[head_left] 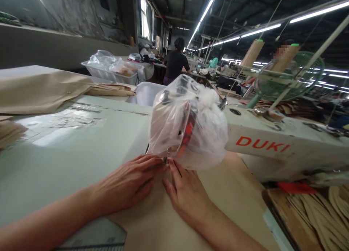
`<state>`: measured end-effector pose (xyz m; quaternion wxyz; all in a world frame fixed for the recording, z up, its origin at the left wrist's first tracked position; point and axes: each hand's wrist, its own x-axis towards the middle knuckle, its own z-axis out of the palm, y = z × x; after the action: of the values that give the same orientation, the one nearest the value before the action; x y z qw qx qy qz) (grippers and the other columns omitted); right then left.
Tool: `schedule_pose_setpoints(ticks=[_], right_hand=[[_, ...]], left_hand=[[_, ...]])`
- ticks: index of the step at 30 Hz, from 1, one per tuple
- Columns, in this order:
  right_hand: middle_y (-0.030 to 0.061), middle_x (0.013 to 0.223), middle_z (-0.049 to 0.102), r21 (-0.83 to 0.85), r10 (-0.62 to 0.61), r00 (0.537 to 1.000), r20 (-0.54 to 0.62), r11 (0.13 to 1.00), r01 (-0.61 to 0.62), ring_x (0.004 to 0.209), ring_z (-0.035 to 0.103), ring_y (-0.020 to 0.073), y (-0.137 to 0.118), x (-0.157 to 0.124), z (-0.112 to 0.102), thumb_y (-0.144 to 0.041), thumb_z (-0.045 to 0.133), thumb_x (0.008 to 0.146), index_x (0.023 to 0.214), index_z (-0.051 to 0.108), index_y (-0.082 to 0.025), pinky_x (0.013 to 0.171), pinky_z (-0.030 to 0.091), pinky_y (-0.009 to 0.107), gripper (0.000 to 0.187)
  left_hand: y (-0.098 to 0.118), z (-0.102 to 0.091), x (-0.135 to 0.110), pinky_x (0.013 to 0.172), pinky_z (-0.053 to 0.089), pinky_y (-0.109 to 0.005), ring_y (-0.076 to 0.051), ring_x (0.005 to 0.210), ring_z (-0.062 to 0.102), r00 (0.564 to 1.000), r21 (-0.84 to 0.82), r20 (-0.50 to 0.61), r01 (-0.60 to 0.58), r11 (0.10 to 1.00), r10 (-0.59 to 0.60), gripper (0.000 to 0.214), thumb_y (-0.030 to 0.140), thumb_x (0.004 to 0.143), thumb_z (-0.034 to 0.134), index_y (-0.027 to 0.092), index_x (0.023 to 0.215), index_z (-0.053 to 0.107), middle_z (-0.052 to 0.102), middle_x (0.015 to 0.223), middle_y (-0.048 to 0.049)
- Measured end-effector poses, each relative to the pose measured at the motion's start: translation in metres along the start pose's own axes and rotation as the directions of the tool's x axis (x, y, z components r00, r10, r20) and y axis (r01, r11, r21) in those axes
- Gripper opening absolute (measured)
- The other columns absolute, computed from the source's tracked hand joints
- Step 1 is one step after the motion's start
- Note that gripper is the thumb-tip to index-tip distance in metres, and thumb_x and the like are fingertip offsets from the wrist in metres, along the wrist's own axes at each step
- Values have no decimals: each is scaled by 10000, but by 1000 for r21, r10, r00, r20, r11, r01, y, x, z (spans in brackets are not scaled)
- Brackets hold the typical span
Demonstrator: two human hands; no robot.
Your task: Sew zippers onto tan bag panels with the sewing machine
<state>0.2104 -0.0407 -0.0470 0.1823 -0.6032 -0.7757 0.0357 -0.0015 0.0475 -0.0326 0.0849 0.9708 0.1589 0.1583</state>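
A tan fabric piece (160, 222) lies on the sewing table, running under the head of a sewing machine (261, 143) marked in red letters. My left hand (131, 182) rests flat on the fabric's left side, fingers stretched toward the presser foot (165, 160). On the other side of the foot, my right hand (188, 192) presses the cloth with its fingers spread and its index fingertip close to the foot. A clear plastic bag (191, 123) wraps the machine's head and hides the needle bar.
Folded tan fabric (40, 91) lies at the table's far left. Behind it stands a white bin (111, 67) with plastic bags. Tan strips (313, 218) lie at the lower right. Thread cones (252, 52) and a green fan (290, 76) stand behind the machine. A person (176, 63) sits farther back.
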Motion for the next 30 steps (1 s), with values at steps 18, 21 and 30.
schedule_pose_setpoints(ticks=[18,21,30], right_hand=[[197,1524,430,-111,144,973,-180,980,-166,1438,364,364,-24,-28,14,-426,489,1016,1474,462,-30,1215,253,614,606],[176,1566,356,-115,151,962,-228,977,-181,1466,326,355,-29,-42,24,-472,435,1032,1499,441,-55,1213,266,604,626],[187,1553,360,-122,135,960,-244,978,-168,1443,360,383,-31,-45,24,-473,415,1028,1488,450,-34,1173,308,651,636]], left_hand=[[23,-8,-19,1236,309,-427,-237,1441,416,999,18,45,-1,1000,1,532,209,1040,466,270,1562,385,460,1553,-58],[37,-13,-34,1232,307,-447,-274,1462,380,999,-9,49,10,1000,-10,593,362,1030,565,285,1579,354,395,1595,-63],[51,-18,-48,1202,329,-508,-323,1489,294,993,63,97,56,996,-62,660,521,1029,525,267,1598,309,281,1633,-81]])
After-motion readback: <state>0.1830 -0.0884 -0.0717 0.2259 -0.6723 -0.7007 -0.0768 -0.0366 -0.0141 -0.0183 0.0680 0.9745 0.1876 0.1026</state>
